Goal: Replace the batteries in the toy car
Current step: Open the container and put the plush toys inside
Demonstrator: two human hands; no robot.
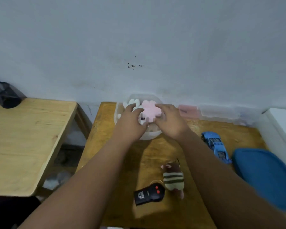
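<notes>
A clear plastic tub sits at the back edge of the wooden table, holding a pink flower-shaped plush. A blue toy car lies near the right edge, beside a blue oval lid. A striped plush mouse and a black remote control lie toward the front edge.

**Bystanders around the worktop**

On my feed I see a clear tub at the back of the wooden worktop, holding a pink plush flower and white plush pieces. A striped plush mouse lies nearer me, just beside a black remote. A blue lid sits at the right edge. A second wooden table stands to the left, with dark shoes on its far corner.
</notes>
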